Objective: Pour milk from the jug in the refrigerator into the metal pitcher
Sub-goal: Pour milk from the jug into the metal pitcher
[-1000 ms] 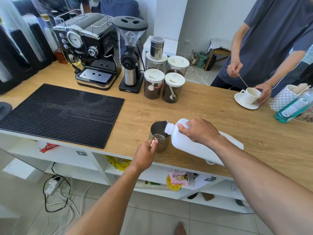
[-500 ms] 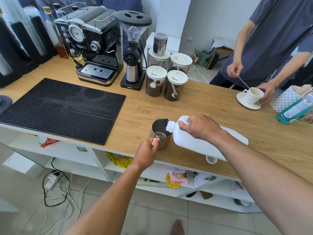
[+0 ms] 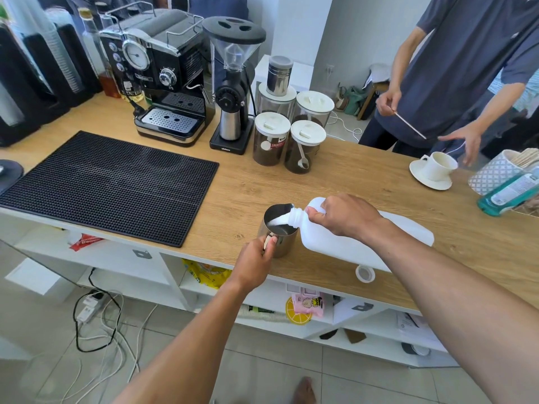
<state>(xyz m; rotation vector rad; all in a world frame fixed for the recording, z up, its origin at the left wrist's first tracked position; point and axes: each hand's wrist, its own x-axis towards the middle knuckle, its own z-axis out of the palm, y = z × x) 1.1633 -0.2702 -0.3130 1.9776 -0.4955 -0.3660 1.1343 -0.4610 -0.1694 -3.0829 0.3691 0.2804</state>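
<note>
A shiny metal pitcher (image 3: 281,242) stands near the front edge of the wooden counter (image 3: 364,182). My left hand (image 3: 256,259) grips its handle from the near side. A white plastic milk jug (image 3: 344,243) lies tipped steeply to the left, its open neck over the pitcher's rim. My right hand (image 3: 344,214) holds the jug by its handle near the neck. A white stream of milk (image 3: 279,220) runs from the neck into the pitcher. The jug's cap (image 3: 365,273) lies on the counter just below the jug.
A black rubber mat (image 3: 110,185) covers the counter's left part. Behind stand an espresso machine (image 3: 163,80), a grinder (image 3: 233,83) and several lidded jars (image 3: 271,138). At the right are a white cup on a saucer (image 3: 434,167), a teal bottle (image 3: 507,193) and a person in a blue shirt.
The jug has tipped further and milk now flows into the pitcher. The person opposite has lifted the stirrer out of the cup and taken the other hand off it.
</note>
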